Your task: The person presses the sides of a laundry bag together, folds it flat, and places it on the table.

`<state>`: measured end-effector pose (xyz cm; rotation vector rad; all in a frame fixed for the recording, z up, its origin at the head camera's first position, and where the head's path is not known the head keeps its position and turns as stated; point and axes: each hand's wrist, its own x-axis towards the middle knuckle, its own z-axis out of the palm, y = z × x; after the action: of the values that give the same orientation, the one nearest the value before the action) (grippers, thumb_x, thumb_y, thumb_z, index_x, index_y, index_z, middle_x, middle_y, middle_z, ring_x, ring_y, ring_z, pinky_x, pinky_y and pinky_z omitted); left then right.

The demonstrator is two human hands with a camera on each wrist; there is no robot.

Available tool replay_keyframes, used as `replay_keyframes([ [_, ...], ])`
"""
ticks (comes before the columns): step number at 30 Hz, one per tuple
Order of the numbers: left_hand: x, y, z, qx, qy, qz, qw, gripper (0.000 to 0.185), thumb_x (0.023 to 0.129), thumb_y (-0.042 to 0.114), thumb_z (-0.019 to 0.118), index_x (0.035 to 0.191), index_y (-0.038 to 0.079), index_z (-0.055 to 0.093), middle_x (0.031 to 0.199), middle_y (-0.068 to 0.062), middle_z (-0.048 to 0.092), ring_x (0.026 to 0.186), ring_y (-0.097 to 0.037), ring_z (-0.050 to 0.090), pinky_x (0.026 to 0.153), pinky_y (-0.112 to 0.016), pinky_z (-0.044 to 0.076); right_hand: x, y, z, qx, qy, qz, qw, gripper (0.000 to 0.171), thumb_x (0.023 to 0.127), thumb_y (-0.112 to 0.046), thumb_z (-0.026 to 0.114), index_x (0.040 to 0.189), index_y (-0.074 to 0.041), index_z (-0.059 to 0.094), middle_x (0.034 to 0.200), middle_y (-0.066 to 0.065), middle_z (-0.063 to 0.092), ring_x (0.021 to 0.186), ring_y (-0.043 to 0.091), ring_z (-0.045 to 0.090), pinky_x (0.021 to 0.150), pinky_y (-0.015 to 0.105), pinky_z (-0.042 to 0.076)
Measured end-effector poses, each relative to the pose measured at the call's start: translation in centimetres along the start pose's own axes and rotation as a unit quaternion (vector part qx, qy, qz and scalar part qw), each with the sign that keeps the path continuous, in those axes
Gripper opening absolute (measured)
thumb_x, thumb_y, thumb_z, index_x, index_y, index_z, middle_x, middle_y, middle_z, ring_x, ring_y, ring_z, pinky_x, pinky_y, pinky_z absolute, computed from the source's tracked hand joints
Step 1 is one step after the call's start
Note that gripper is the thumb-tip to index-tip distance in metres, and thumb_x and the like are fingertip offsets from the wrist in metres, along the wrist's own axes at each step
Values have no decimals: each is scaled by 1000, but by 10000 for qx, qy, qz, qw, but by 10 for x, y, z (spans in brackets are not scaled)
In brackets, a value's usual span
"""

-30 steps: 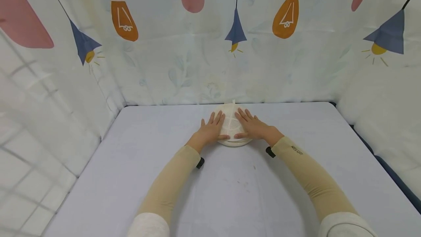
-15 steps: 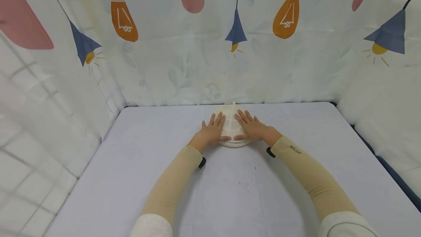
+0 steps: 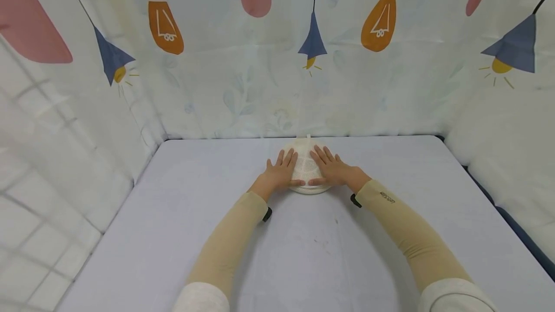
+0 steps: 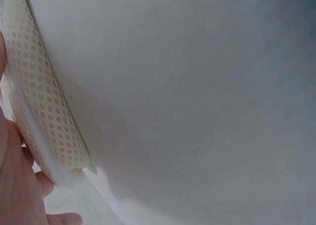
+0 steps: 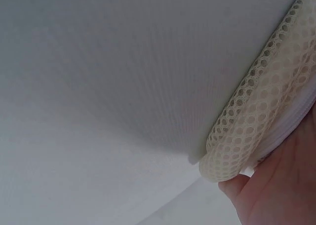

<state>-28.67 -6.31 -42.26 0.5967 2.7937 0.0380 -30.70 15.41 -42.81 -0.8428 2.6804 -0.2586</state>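
A round cream mesh laundry bag [image 3: 307, 169] lies near the far edge of the table, a small loop standing up at its back. My left hand [image 3: 278, 174] rests on its left side with fingers spread and straight. On the opposite side my right hand [image 3: 335, 169] lies the same way, the two thumbs pointing toward each other near the bag's front. In the left wrist view the honeycomb mesh side [image 4: 47, 101] and a white band show beside my fingers. The right wrist view has the mesh rim [image 5: 247, 123] against my palm. What the bag holds cannot be made out.
A white-covered table [image 3: 199, 172] spreads around the bag, with a few small marks in front. Behind it hangs a curtain [image 3: 208, 95] printed with bulbs and lamps. Pale fabric walls stand at the left and right.
Both hands stay on the laundry bag in nearly the same place. My left hand and forearm have shifted very slightly to the right.
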Motion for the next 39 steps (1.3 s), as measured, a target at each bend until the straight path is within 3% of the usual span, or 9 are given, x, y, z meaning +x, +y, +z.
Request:
replay_keyframes([
  [14, 3, -2, 3, -22, -1, -78, 10000, 98, 101, 63, 48, 165, 6, -1, 171, -10, -10, 156, -35, -7, 118, -67, 15, 7, 3, 6, -108, -79, 131, 9998, 106, 100, -66, 51, 163, -5, -8, 168, 14, -22, 153, 38, -19, 121, 63, 1],
  [39, 5, -3, 4, -383, -123, -80, 9992, 99, 100, 62, 51, 165, 7, 1, 171, -10, -9, 156, -35, -8, 119, -68, 12, 7, 0, 3, -144, -202, 197, 9995, 101, 102, -57, 55, 164, -3, -4, 169, 17, -18, 153, 40, -16, 119, 66, 4],
])
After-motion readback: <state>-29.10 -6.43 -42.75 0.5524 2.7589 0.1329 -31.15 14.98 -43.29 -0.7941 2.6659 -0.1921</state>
